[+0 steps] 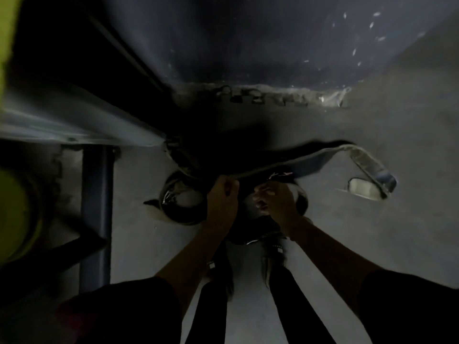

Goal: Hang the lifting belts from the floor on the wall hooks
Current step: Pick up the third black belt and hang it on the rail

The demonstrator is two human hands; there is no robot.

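The scene is dim and blurred. My left hand (222, 194) grips one end of a long dark blue lifting belt (323, 158) that stretches right above the grey floor and bends down at its far end near a buckle (387, 184). My right hand (274, 198) is curled on a dark belt (280, 176) with light markings just below the blue one. A coiled black belt (183, 207) lies on the floor left of my left hand. More dark belt material (253, 232) lies under my forearms. No wall hook is in view.
A dark wall (248, 40) rises ahead, meeting the floor at a rough seam (273, 95). A metal frame with a blue post (95, 207) and a yellow round object (15, 214) stand at the left. A pale oval patch (363, 192) marks the floor at right.
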